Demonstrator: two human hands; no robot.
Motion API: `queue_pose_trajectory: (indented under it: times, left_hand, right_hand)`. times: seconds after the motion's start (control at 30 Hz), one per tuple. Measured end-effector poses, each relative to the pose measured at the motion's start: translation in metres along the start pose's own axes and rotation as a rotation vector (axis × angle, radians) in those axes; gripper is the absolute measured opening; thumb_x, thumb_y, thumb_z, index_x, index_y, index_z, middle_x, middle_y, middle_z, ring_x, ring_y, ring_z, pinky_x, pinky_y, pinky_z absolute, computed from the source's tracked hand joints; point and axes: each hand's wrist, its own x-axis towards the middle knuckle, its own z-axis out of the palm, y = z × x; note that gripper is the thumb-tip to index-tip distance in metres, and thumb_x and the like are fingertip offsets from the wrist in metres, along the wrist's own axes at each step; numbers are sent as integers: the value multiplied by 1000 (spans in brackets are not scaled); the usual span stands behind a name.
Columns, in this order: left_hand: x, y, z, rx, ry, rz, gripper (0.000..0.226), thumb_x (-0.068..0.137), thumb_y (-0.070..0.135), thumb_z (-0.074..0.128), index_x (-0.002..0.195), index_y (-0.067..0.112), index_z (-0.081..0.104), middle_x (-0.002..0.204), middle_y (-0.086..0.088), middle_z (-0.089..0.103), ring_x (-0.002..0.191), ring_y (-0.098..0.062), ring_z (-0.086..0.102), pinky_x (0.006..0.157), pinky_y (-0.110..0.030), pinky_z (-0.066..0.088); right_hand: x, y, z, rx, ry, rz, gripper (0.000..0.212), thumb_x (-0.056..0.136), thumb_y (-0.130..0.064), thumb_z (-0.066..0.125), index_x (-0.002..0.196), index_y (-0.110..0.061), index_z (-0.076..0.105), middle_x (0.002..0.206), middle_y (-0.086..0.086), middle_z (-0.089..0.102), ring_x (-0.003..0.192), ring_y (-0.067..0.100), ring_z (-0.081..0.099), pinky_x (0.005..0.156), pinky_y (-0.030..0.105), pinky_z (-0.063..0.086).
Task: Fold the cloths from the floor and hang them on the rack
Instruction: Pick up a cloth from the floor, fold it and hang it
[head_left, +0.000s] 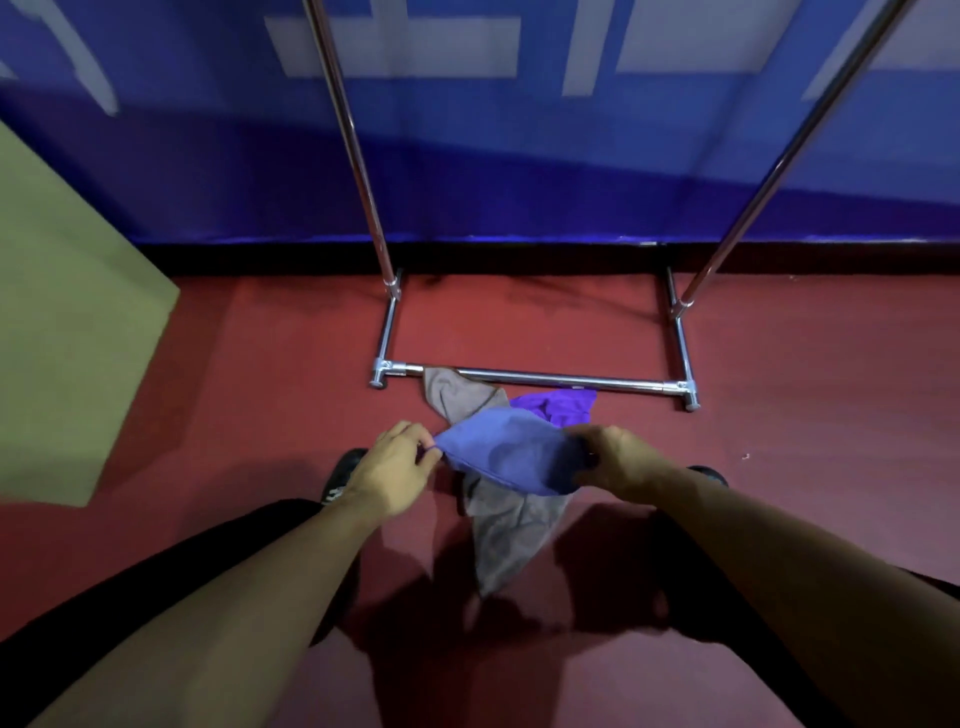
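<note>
A blue cloth (511, 449) is stretched between my two hands just above the red floor. My left hand (397, 465) pinches its left corner, and my right hand (610, 457) grips its right edge. Beneath it a grey cloth (511, 535) lies crumpled on the floor. A second grey cloth (454, 392) lies by the base bar of the rack. A purple cloth (561, 405) lies beside that one. The chrome rack (540, 378) stands in front of me with two uprights rising out of view; its top bar is not visible.
A blue wall banner (493, 171) stands behind the rack. A pale green panel (67, 312) fills the left side. My dark shoes (340, 475) and trouser legs flank the cloths on the red floor (270, 364).
</note>
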Motion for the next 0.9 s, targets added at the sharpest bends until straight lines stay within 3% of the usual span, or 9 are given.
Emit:
queue_pose_trajectory:
  times: [0.07,0.13,0.23,0.33,0.47,0.67,0.73,0.8,0.9]
  left_hand:
    - [-7,14,-24,-98,43,20,9,95,23,65,88,18,62,106,-5,65,96,-24,62,93,-39,47]
    - [-15,30,-49,-201,56,-11,14,98,28,63,85,23,59,107,1,68,97,-18,63,92,-32,46]
    - [-28,52,-85,-302,90,-48,21,102,32,55,83,22,54,87,0,64,84,-20,59,80,-32,43]
    - [-41,70,-119,-298,216,-49,23,105,32,48,93,13,53,82,-2,59,82,-25,56,78,-36,41]
    - [-62,85,-148,-318,356,-51,24,106,32,43,98,11,49,79,-1,54,77,-23,50,68,-31,30]
    - [-85,99,-149,-366,385,-56,28,106,39,39,101,13,49,82,4,56,74,-13,52,68,-34,37]
    - [-85,101,-143,-413,384,-79,30,106,40,39,102,13,51,83,3,56,76,-14,51,69,-33,39]
    - [-81,100,-136,-500,348,-105,32,106,42,39,101,14,54,84,1,56,77,-15,50,72,-33,41]
    - [-76,106,-130,-845,165,-185,30,106,45,40,99,19,54,84,-3,57,73,-17,53,68,-34,47]
  right_hand:
    - [-15,-19,-22,-67,79,-42,48,75,-15,85,120,-13,69,104,1,73,94,16,67,80,29,46]
    - [-34,-37,-39,-65,68,-39,65,72,-22,88,131,-17,62,111,-5,67,100,13,63,80,23,44]
    - [-60,-55,-56,-57,3,-94,81,66,-16,88,137,-23,50,119,-6,67,104,10,67,88,30,54]
    - [-88,-68,-73,-63,42,-112,68,71,-5,83,129,-27,55,102,-14,69,81,-7,66,78,17,53]
    - [-113,-79,-89,-124,269,-120,28,72,-30,84,94,-16,73,76,-2,74,70,9,62,74,41,54]
    - [-127,-81,-80,152,345,-133,25,80,-36,83,68,-17,71,55,-9,67,51,0,50,57,28,44]
    - [-128,-76,-71,207,355,-151,26,78,-45,81,77,-20,75,68,-9,66,60,6,55,63,26,48]
    - [-125,-70,-64,255,379,-122,35,79,-52,76,89,-18,76,91,0,71,82,14,68,81,33,55]
    - [-121,-71,-64,394,350,-96,49,87,-58,66,103,-13,75,107,4,77,101,8,69,95,37,55]
